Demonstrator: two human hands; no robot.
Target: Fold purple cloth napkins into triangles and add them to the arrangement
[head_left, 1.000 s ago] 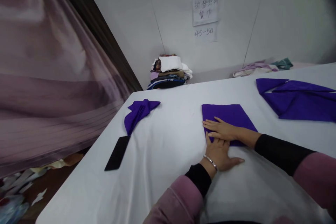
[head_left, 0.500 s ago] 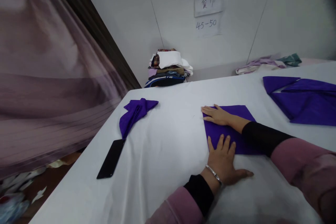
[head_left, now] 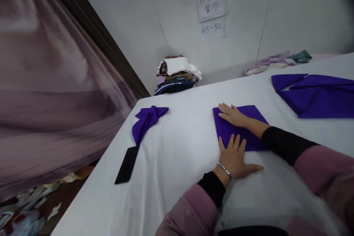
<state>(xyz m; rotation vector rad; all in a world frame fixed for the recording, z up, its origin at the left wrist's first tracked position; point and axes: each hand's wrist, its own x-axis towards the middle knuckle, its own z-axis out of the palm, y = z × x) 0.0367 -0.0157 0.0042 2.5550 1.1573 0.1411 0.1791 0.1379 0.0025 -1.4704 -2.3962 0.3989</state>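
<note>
A folded purple cloth napkin point(head_left: 250, 136) lies flat on the white-covered table in front of me. My right hand point(head_left: 235, 116) rests palm down on its far left part, fingers stretched toward the left corner. My left hand point(head_left: 234, 156), with a silver bracelet at the wrist, is spread out on the near edge. Its fingertips are on the cloth and the thumb points right over the white cover. Both palms are flat and neither hand grips anything. My right forearm hides part of the napkin's right side.
A knotted purple cloth point(head_left: 146, 120) touches a black phone point(head_left: 127, 165) on the left. More purple cloth point(head_left: 320, 97) lies at the right of the white table point(head_left: 177, 177). Folded clothes point(head_left: 178, 75) are stacked by the wall, below a handwritten sign point(head_left: 212, 2). A pink curtain point(head_left: 55, 81) hangs left.
My right hand has slid slightly right along the napkin, baring its far left corner. My left hand keeps about the same place on the near edge. The camera view has shifted a little.
</note>
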